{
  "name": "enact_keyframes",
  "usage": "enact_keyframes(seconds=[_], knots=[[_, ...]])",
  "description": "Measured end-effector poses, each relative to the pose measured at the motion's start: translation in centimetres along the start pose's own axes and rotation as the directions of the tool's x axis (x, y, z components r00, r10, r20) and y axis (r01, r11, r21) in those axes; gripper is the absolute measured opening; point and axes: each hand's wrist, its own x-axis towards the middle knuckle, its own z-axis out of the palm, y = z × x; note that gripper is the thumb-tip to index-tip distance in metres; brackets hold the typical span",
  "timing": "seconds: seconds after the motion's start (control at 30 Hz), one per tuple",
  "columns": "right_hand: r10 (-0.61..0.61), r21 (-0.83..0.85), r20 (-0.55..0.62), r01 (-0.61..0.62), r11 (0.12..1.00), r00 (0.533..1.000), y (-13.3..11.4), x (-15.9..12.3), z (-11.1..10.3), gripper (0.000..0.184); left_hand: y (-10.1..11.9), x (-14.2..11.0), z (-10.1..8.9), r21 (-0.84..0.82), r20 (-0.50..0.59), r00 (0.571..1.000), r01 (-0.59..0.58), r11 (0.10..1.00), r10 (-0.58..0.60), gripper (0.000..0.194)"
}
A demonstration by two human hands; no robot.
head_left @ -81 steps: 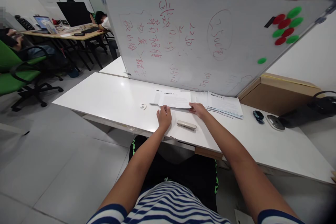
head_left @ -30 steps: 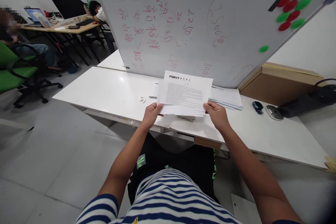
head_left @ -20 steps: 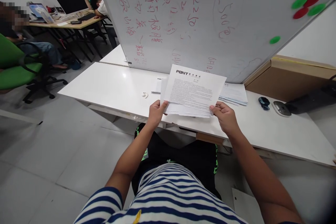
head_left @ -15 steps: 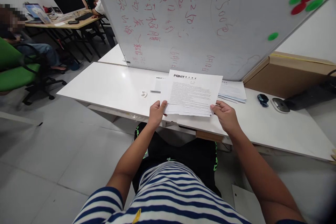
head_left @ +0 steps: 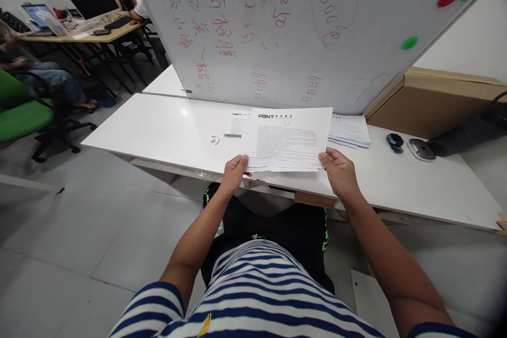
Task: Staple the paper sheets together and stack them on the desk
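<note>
Several printed paper sheets [head_left: 291, 140], headed "PONY", are held up between my two hands over the desk's front edge. My left hand [head_left: 234, 173] pinches their lower left corner, thumb on top. At the lower right corner my right hand [head_left: 339, 171] grips them between thumb and fingers. The sheets' lower edges are slightly staggered. Behind them on the desk lie another "PONY" sheet [head_left: 236, 124], partly covered, and a stack of papers [head_left: 349, 131] to the right. A thin grey stick-like item [head_left: 232, 135] and a small white curled item [head_left: 214, 140] rest to the left.
A whiteboard [head_left: 253, 26] with red writing and magnets stands along the back of the white desk [head_left: 158, 127]. To the right are a cardboard box [head_left: 423, 105], a dark small item [head_left: 395, 142] and a grey rounded device [head_left: 421, 149]. People sit at a far table at left.
The camera view has shifted slightly. The held sheets sit a little more level, and both hands keep their grip on them.
</note>
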Motion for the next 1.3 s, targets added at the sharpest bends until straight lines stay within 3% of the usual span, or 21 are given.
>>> enact_keyframes(seconds=[0.17,0.43,0.63,0.93,1.1,1.3], knots=[[-0.016,0.003,-0.015,0.016,1.000,1.000,-0.2,-0.1,0.2,0.037,0.3,-0.4,0.6,0.128,-0.022,0.997,-0.067,0.989,0.071,0.048],[-0.056,0.066,-0.022,0.058,0.996,0.998,-0.7,-0.4,0.2,0.036,1.0,-1.1,0.7,0.201,-0.045,0.984,-0.162,0.966,0.174,0.049],[-0.056,0.075,-0.027,0.058,0.996,0.998,-0.9,-0.4,0.2,0.037,1.7,-1.8,0.8,0.138,0.044,0.992,-0.125,0.982,0.120,0.036],[-0.048,0.172,0.051,0.039,0.984,0.998,-1.6,-0.9,0.3,0.026,1.3,-1.8,0.9,0.103,-0.044,0.989,-0.133,0.986,0.138,0.030],[0.022,0.185,0.145,-0.049,0.981,0.989,-2.2,-1.0,0.6,0.043,1.5,-2.1,0.7,0.156,0.015,0.988,-0.152,0.976,0.151,0.026],[0.162,0.093,0.138,-0.176,0.980,0.977,-1.0,-0.7,0.2,0.056,-0.2,-2.0,0.4,0.191,0.166,0.978,-0.156,0.969,0.125,0.022]])
